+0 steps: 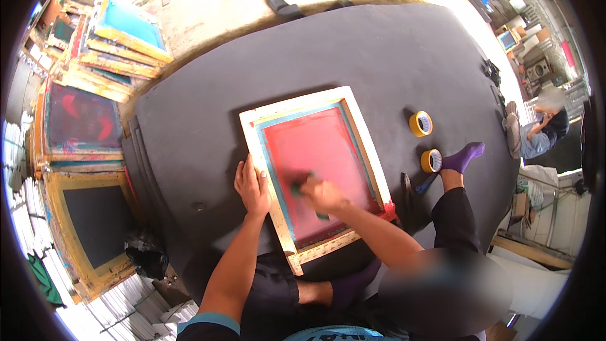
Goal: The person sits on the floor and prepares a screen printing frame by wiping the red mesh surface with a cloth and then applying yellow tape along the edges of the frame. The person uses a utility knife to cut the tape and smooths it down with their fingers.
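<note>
A silk-screen frame [346, 101] lies on the dark mat [303, 44] in front of me. Its rails are pale wood, and red mesh [303, 145] with a blue-green border fills it. My left hand [252, 187] holds the left rail, fingers along its outer side. Over the lower middle of the mesh, my right hand [323, 194] is closed on a small green thing [297, 187], pressed to the surface or just above it. Motion blur hides what kind of thing it is. A red patch [387, 211] marks the lower right corner of the frame.
Right of the frame lie two yellow tape rolls [420, 124] [431, 161], a dark strip [406, 189] and a blue-handled tool [427, 183], near my purple-socked foot [463, 156]. More frames [126, 25] are stacked at left. A black plastic bag [146, 254] and a seated person [546, 129] flank the mat.
</note>
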